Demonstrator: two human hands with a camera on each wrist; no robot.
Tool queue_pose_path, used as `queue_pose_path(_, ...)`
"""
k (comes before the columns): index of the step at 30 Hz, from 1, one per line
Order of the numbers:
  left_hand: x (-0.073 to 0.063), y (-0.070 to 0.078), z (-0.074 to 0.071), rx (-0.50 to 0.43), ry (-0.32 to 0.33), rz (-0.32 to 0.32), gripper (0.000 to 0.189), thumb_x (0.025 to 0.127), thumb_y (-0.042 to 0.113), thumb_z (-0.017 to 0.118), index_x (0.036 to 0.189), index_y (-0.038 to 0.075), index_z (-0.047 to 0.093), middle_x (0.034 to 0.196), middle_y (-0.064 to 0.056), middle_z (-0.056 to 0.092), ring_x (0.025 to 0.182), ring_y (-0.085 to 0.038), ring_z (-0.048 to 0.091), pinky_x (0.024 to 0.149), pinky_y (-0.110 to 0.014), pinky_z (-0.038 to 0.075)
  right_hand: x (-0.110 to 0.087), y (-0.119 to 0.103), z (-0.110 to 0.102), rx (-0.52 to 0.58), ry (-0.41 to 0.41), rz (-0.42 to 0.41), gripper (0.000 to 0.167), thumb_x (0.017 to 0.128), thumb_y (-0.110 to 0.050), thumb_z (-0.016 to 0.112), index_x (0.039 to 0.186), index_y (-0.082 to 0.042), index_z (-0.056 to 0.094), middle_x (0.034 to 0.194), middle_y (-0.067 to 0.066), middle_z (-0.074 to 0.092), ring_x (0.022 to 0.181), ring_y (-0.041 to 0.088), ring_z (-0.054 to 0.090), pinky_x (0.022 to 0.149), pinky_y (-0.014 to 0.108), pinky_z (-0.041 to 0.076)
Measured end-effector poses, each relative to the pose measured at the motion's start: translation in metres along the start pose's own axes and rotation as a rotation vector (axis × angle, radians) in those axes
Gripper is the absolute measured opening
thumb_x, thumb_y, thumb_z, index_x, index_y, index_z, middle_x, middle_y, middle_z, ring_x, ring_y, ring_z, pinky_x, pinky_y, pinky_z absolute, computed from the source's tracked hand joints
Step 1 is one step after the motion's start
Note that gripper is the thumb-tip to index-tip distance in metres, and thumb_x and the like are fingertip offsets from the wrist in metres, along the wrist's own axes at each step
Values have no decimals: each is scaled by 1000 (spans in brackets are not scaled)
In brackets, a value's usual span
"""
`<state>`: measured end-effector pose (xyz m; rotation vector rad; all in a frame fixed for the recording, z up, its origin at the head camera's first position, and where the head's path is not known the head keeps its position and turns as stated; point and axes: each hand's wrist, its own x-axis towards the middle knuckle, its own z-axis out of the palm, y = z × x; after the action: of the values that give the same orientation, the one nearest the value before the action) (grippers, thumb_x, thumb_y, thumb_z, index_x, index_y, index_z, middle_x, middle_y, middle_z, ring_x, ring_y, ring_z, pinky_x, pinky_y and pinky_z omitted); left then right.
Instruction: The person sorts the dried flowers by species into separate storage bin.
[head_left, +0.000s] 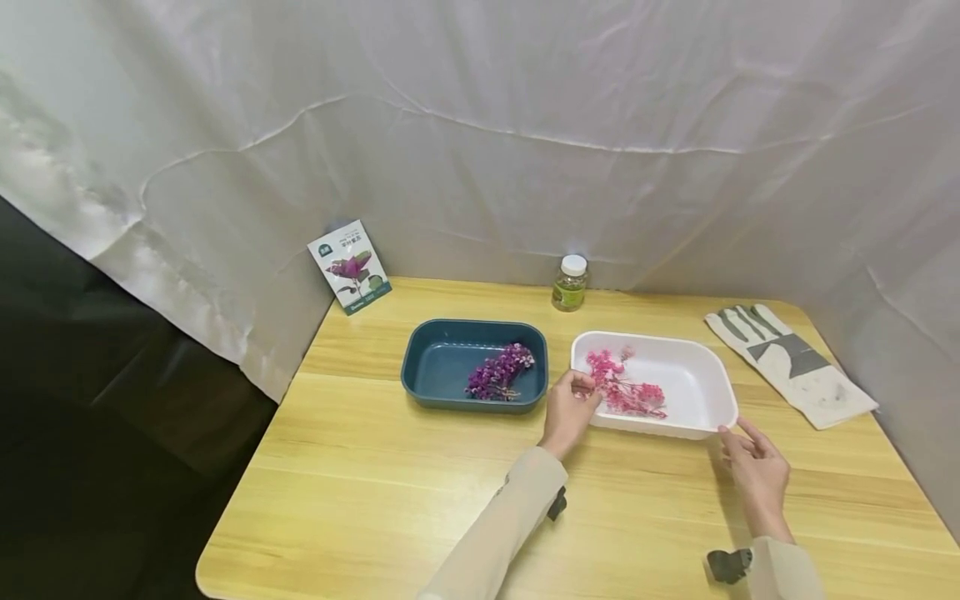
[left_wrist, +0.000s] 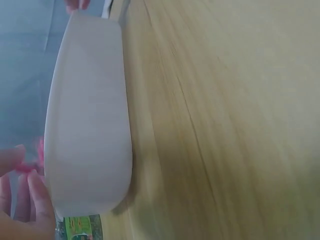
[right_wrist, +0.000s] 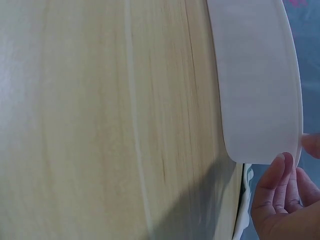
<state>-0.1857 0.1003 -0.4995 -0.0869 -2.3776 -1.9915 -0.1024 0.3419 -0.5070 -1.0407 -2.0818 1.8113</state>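
Note:
A white rectangular tray [head_left: 693, 385] sits on the table with a bunch of pink dried flowers [head_left: 637, 397] in its left half. At the tray's near left corner, my left hand [head_left: 568, 412] pinches part of the pink flowers between thumb and fingers; the left wrist view shows pink between the fingertips [left_wrist: 36, 181]. My right hand [head_left: 759, 477] holds the near right corner of the tray, its thumb and fingers on the rim in the right wrist view. Left of the white tray stands a dark teal tray [head_left: 431, 358] with purple dried flowers [head_left: 501, 372] lying in its right half.
Behind the trays stands a small jar [head_left: 569, 287] with a white cap and green label. A seed packet [head_left: 350, 268] leans on the curtain at the back left. White and grey gloves [head_left: 798, 371] lie at the right. Grey curtain [head_left: 480, 200] encloses the wooden table [head_left: 360, 492].

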Motion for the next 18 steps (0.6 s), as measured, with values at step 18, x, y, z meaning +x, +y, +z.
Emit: queue_pose_path(18,-31,-21,-47,-92,71,-18,15,82,6,75,93,2,66,94,-11,68,81,-7,62,74,-18,54,-11,-6,0,-72,25,-77,63,94,-24,64,148,-5,38,74,-30,53,63,-11,57,60,8,50)
